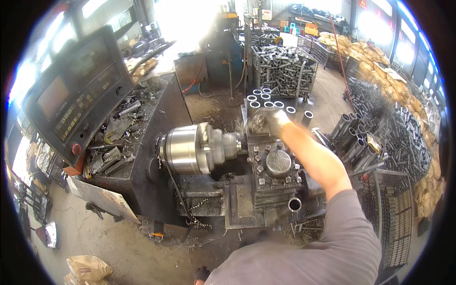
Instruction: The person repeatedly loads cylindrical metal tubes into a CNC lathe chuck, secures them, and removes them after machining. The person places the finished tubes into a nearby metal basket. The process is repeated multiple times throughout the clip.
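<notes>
Grey metal fills the middle, where the right hand (270, 121), in what looks like a pale glove, reaches over the far side of the square tool post (278, 164). It is blurry, so I cannot tell how wide its fingers are, or if they hold or touch anything. What looks like the left hand (202, 274) is a small dark shape at the bottom edge; I cannot tell how its fingers are.

Standing metal tubes (266, 104) are just past the right hand, their round open ends facing up. To its left is the big shiny lathe chuck (184, 149), with a metal part (232, 144) sticking out toward the tool post. The gap there is small. Bolts stick up along the tool post's edges, and one short tube (294, 204) pokes out by its near corner. More room shows on the floor (137, 242) at the lower left.

The right arm hides some of the tool post's right side. Bright light washes out the back, and the chuck's right end is smeary.
</notes>
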{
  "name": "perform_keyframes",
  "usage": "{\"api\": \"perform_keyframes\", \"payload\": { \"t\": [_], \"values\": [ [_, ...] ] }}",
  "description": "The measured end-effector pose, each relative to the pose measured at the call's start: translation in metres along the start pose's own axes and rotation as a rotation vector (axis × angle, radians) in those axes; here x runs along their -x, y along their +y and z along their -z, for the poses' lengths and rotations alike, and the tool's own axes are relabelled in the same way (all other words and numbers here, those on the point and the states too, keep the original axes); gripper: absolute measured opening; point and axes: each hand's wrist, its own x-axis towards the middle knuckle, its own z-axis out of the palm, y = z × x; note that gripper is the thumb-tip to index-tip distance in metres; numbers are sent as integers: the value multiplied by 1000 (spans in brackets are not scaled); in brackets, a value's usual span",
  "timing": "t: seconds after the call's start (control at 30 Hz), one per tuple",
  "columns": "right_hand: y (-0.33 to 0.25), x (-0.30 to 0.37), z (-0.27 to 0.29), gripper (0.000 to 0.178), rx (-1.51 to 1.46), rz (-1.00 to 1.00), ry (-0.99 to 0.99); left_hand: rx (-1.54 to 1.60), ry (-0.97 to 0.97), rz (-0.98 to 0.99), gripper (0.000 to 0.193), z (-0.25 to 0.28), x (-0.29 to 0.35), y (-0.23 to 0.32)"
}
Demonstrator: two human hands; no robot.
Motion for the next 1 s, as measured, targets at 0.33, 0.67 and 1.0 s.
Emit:
{"api": "perform_keyframes", "payload": {
  "t": [0.33,0.67,1.0],
  "values": [
    [-10,-88,-43,22,357,305,-110,-1081,-153,-441,30,24,-21,22],
    [8,-54,-86,40,184,106,-819,-234,-26,40,29,15,2,88],
    [93,-67,-73,31,296,178,-1113,1295,-123,304,17,-25,-34,1]
  ]
}}
